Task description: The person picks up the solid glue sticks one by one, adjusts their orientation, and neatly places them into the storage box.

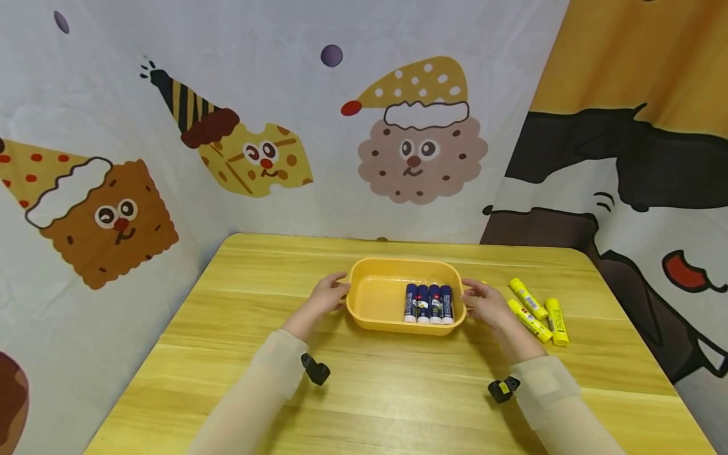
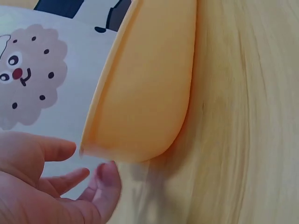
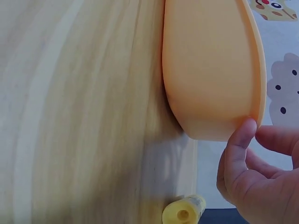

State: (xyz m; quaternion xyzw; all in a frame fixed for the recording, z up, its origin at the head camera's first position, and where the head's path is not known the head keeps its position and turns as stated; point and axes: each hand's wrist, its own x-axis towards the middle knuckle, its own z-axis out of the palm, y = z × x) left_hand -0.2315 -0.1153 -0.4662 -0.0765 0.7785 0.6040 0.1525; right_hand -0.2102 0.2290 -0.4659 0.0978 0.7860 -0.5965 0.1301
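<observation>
A yellow plastic tray [image 1: 375,326] sits on the table in the head view. Several blue glue sticks with white ends [image 1: 423,303] stand side by side in a row at its right part. My left hand [image 1: 327,296] is at the tray's left end, fingers spread; the left wrist view shows thumb and fingers just off the rim. At the opposite end my right hand [image 1: 488,302] pinches the rim between thumb [image 3: 244,133] and forefinger. Yellow glue sticks [image 1: 529,321] lie loosely grouped to the right of this hand, and one yellow end [image 3: 182,212] shows in the right wrist view.
The wooden table [image 1: 398,392] meets a cloth backdrop [image 1: 330,208] with cartoon biscuits and cheese along its far edge. Black wrist cameras [image 1: 315,370] are strapped at both cuffs. A bit of yellow shows just behind my right hand.
</observation>
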